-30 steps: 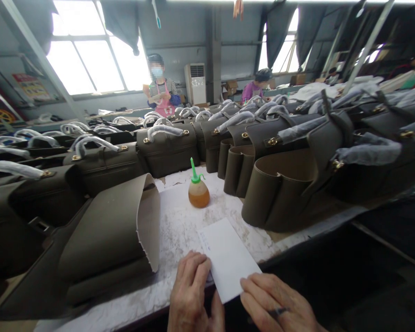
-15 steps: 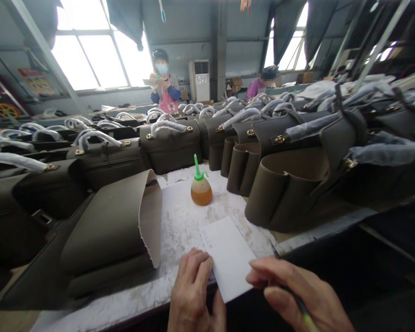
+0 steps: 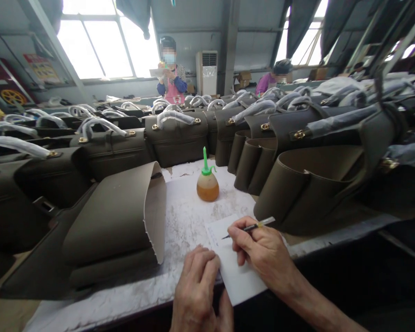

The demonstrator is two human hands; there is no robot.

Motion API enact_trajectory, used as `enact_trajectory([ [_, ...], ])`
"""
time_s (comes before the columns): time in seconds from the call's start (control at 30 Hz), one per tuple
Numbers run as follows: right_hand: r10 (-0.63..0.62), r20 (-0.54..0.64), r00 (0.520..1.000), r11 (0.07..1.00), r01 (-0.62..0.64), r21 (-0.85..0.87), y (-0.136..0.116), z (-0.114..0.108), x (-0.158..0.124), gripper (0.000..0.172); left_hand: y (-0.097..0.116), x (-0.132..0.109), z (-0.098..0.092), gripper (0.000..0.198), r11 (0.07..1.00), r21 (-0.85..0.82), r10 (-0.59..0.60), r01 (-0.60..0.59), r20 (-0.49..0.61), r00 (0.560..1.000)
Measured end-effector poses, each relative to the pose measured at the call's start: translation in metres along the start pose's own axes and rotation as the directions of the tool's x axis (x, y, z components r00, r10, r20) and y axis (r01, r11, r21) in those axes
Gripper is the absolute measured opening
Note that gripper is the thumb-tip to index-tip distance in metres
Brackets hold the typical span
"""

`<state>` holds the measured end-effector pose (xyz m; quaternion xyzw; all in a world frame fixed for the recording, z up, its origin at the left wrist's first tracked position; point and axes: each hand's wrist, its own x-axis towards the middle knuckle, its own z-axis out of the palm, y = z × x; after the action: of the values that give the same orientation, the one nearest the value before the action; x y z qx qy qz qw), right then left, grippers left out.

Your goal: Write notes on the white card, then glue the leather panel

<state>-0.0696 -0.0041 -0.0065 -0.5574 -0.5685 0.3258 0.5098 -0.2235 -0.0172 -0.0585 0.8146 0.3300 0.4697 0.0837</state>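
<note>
The paper slip (image 3: 240, 281), light, flimsy and best taken by its edge, lies flat just in front of the bottle (image 3: 207, 186), steadied by the open left hand (image 3: 197, 288), while a pen (image 3: 252, 226) is pinched narrowly by the right hand (image 3: 263, 253).

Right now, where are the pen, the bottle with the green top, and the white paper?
pen (image 3: 262, 224): head view, on its barrel past the fingers.
bottle (image 3: 207, 189): head view, on its round body.
white paper (image 3: 217, 235): head view, on its uncovered top-left part.
</note>
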Motion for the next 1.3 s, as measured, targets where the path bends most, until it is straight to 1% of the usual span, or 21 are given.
enact_trajectory([
  [0.17,0.009,0.026,1.000,1.000,-0.009,-0.003,0.0061,0.0092,0.0026,0.042,0.0006,-0.0008,0.0018,0.037,1.000,0.011,-0.006,0.007,-0.017,1.000],
  [0.27,-0.039,0.030,0.999,0.999,0.040,-0.036,0.0077,0.0097,0.0025,0.044,0.0005,-0.0011,0.0016,0.035,1.000,0.008,-0.023,0.023,-0.009,1.000],
  [0.37,-0.082,0.045,0.996,0.994,0.085,-0.072,0.0085,0.0085,0.0020,0.048,-0.0003,-0.0009,0.0014,0.036,1.000,0.009,-0.011,0.011,-0.003,1.000],
  [0.53,-0.115,0.063,0.991,0.989,0.120,-0.090,0.0084,0.0075,0.0013,0.051,-0.0016,-0.0005,0.0028,0.036,1.000,0.014,-0.006,0.007,-0.009,1.000],
  [0.67,-0.115,0.065,0.991,0.988,0.122,-0.099,0.0086,0.0077,0.0018,0.052,-0.0019,-0.0006,0.0027,0.038,1.000,0.006,0.007,-0.007,-0.001,1.000],
  [0.97,-0.127,0.050,0.991,0.987,0.131,-0.097,0.0102,0.0099,0.0015,0.050,-0.0019,0.0005,0.0031,0.038,1.000,-0.012,0.018,-0.018,-0.021,1.000],
  [1.13,-0.084,0.060,0.995,0.990,0.090,-0.106,0.0096,0.0107,0.0017,0.050,-0.0015,-0.0006,0.0044,0.034,0.999,-0.042,0.002,-0.004,-0.042,0.999],
  [1.3,-0.117,0.054,0.992,0.986,0.122,-0.110,0.0108,0.0100,0.0023,0.049,-0.0009,-0.0007,0.0027,0.035,0.999,-0.043,0.006,-0.007,-0.019,1.000],
])
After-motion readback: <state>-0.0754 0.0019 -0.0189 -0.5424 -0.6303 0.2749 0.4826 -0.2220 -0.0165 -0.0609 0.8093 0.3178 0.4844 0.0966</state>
